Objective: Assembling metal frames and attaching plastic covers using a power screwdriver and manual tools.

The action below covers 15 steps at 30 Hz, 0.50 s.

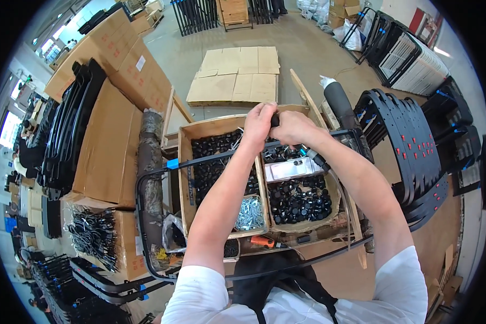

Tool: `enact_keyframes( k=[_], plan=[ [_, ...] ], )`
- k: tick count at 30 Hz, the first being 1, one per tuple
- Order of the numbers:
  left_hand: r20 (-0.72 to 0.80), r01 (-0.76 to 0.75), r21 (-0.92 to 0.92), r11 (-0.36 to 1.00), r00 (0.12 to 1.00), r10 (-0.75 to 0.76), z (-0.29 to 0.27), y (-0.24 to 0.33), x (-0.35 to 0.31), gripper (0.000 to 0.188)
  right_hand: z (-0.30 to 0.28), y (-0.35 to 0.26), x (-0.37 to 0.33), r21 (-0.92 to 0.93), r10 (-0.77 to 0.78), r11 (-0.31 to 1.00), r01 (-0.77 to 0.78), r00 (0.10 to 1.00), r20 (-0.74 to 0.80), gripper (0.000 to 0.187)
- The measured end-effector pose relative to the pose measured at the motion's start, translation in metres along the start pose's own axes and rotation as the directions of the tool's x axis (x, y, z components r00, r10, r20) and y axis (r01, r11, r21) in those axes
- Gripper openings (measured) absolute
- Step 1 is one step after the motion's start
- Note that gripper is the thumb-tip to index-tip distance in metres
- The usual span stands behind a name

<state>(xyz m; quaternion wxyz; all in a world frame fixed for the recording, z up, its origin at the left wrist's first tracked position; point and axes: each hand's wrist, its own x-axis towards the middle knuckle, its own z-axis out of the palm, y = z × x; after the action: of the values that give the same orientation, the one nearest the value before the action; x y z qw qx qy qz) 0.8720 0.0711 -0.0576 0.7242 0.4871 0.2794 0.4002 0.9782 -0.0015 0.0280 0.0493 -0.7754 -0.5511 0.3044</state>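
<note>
My left hand point(259, 125) and my right hand point(295, 128) meet above the far side of a wooden parts box point(188, 209). Both are closed, and a small black piece point(275, 119) shows between them; its kind is unclear. Under the hands runs the far bar of a black tubular metal frame point(205, 159) that lies across the box, with a blue wrap point(172, 163) near its left corner. Below my right wrist is a dark cylindrical tool point(316, 157) with a hose; whether my right hand touches it is hidden.
The box holds black plastic caps point(299, 201), silver screws point(249, 213) and a white case point(286, 169). An orange-handled tool point(263, 241) lies near me. Stacked cartons point(110, 143) stand left, curved black panels point(410, 137) right, and flattened cardboard point(235, 75) lies ahead on the floor.
</note>
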Motion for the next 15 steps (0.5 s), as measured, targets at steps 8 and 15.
enact_keyframes(
  k=[8,15],
  plan=[
    [0.021,0.01,-0.01,1.0,1.0,-0.01,-0.044,0.004,-0.009,0.032,0.025,-0.039,0.008,-0.02,0.042,0.999,-0.042,0.999,0.002,0.032],
    [0.069,0.027,-0.003,1.0,0.997,-0.027,-0.044,0.001,-0.007,0.035,0.029,-0.033,0.012,-0.003,0.102,0.995,-0.101,0.995,0.014,0.031]
  ],
)
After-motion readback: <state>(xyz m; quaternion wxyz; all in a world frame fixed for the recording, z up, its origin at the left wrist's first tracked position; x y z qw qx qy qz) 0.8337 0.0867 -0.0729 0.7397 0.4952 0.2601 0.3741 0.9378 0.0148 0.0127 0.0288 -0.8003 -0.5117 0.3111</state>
